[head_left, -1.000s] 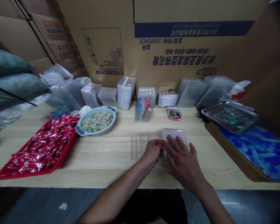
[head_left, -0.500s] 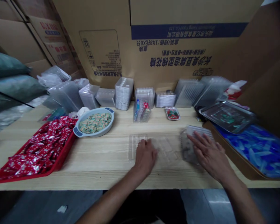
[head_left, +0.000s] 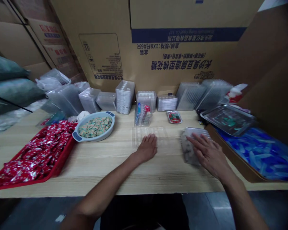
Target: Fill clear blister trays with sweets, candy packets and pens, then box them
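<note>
My left hand (head_left: 147, 147) lies palm down with its fingers stretched forward over thin clear plastic trays (head_left: 137, 137) at the middle of the table. These trays are see-through and blurred, so I cannot tell how many there are. On the right, my right hand (head_left: 207, 153) rests with fingers spread on the top and right side of a stack of clear plastic trays (head_left: 187, 150). Beyond my left hand stands a filled clear tray (head_left: 143, 115) holding a blue piece and a red packet. A small tray of red and green bits (head_left: 174, 117) sits to its right.
A red tray (head_left: 60, 166) heaped with red packets and a light blue basin (head_left: 97, 138) of small sachets are on the left. Stacked clear containers (head_left: 125, 97) line the back. A cardboard box (head_left: 240, 159) of blue packets, partly under a clear lid (head_left: 228, 118), is at right.
My left hand has moved forward, away from the table's front edge, and its fingers have straightened. The thin trays under it lie farther forward. My right hand stays on the stack.
</note>
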The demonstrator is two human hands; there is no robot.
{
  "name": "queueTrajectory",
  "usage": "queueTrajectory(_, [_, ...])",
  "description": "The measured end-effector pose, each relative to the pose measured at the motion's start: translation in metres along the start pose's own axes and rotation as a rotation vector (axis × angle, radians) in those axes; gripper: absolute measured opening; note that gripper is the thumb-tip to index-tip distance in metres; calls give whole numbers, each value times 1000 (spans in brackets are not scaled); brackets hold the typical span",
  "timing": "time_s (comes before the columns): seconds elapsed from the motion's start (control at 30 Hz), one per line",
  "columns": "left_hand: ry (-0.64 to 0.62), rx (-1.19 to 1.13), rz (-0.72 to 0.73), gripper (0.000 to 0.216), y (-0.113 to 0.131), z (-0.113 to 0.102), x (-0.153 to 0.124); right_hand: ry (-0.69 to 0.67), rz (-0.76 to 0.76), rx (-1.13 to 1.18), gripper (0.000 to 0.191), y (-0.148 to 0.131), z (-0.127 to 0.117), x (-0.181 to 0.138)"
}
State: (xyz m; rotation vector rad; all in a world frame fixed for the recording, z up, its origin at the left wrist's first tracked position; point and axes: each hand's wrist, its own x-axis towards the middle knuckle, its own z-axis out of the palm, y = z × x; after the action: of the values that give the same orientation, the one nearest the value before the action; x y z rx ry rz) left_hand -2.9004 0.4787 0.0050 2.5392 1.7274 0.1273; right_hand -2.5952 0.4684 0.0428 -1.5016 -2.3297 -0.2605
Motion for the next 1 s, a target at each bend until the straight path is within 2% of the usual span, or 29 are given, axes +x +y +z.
queueTrajectory(0.13, [85, 33, 75, 53, -12, 14, 1, 5, 11, 12, 51, 2, 2, 7])
queueTrajectory(0.27, [154, -55, 95, 48, -6, 24, -10, 13, 32, 12, 51, -4, 2, 4])
queueTrajectory(0.37, [306, -241, 69, 50, 17, 12, -15, 3, 28, 26, 51, -6, 2, 0])
queueTrajectory(0.43, [413, -481, 37, 45, 44, -4, -9, 4, 34, 48, 52, -7, 1, -2])
queueTrajectory(0.47, [427, -657, 7, 38, 60, -12, -3, 8, 39, 60, 54, -6, 1, -2])
queueTrajectory(0.53, [342, -1082, -105, 25, 92, -24, 15, 24, 46, 80, 57, -5, 2, -2])
queueTrajectory(0.6, [185, -1471, -247, 19, 117, -29, 37, 45, 46, 87, 59, -4, 2, -3])
queueTrajectory(0.67, [79, -1717, -346, 20, 132, -28, 55, 61, 48, 86, 61, -4, 2, -3])
queueTrajectory(0.77, [25, -1946, -410, 26, 136, -22, 68, 63, 55, 97, 62, -5, 2, -3])
queueTrajectory(0.87, [0, -2096, -448, 24, 131, -20, 68, 64, 45, 106, 61, -4, 2, -3])
queueTrajectory(1.0, [-7, -2062, -476, 10, 132, -22, 68, 45, 51, 103, 61, -5, 0, -2])
